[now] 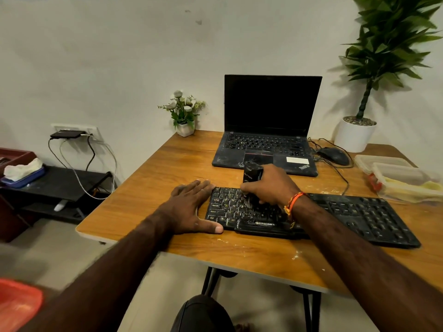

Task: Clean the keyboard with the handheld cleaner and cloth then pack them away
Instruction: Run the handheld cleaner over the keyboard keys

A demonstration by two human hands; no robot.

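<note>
A dusty black keyboard (347, 214) lies across the front of the wooden table (167, 168). My right hand (271, 185) grips a black handheld cleaner (251, 173), held upright with its lower end down on the keys at the keyboard's left half. My left hand (191, 207) lies flat on the table with straight fingers, its thumb and fingers touching the keyboard's left edge. No cloth shows on the table.
An open black laptop (268, 130) stands behind the keyboard, a wired mouse (334, 156) to its right. Clear plastic containers (402, 178) sit at the right edge. A small flower pot (184, 128) and a big potted plant (354, 135) stand at the back. White crumbs dot the table front.
</note>
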